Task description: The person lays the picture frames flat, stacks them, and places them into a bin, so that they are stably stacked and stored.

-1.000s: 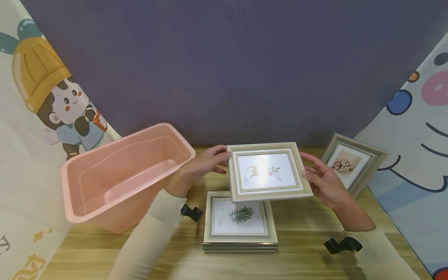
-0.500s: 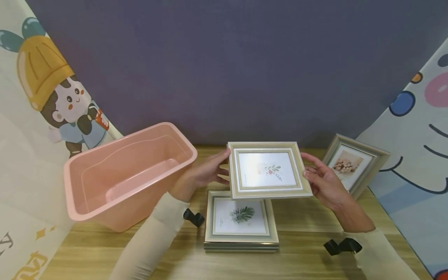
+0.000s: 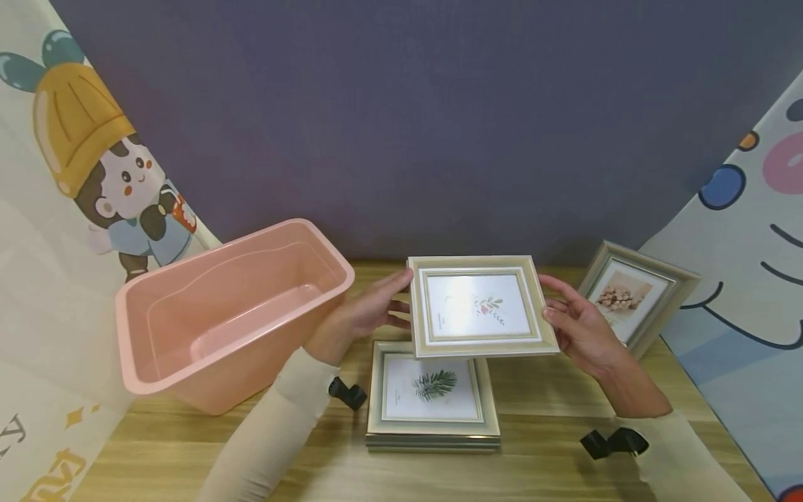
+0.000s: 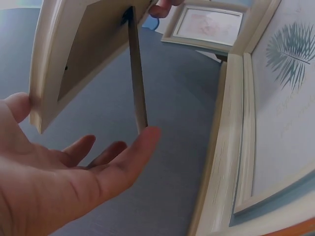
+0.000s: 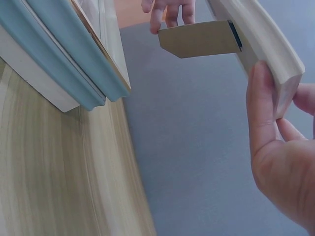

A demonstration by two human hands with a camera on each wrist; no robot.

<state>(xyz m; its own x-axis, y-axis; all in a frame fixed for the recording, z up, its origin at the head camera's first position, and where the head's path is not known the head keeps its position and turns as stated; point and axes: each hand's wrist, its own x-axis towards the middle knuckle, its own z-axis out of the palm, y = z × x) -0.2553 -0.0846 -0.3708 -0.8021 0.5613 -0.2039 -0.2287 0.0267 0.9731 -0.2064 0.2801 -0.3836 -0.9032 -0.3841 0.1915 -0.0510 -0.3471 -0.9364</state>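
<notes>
A beige picture frame (image 3: 479,305) with a small plant print hangs face up above the wooden table (image 3: 552,390), between both hands. My left hand (image 3: 370,310) has its thumb (image 4: 19,105) on the frame's left edge (image 4: 47,64), with straight fingers (image 4: 125,157) spread under the back near the folded-out stand leg (image 4: 138,73). My right hand (image 3: 577,324) grips the right edge, its thumb (image 5: 263,108) pressed on the rim (image 5: 268,44) and its fingers curled behind. The stand leg (image 5: 197,38) shows in the right wrist view too.
A stack of frames (image 3: 433,390) with a leaf print on top lies flat below the held frame. Another frame (image 3: 633,296) stands at the back right. A pink tub (image 3: 232,240), tilted, sits at the left. Cartoon cloths (image 3: 75,209) flank the table.
Both hands keep the frame in nearly the same spot. It has tilted slightly, so the glare on its glass has shifted.
</notes>
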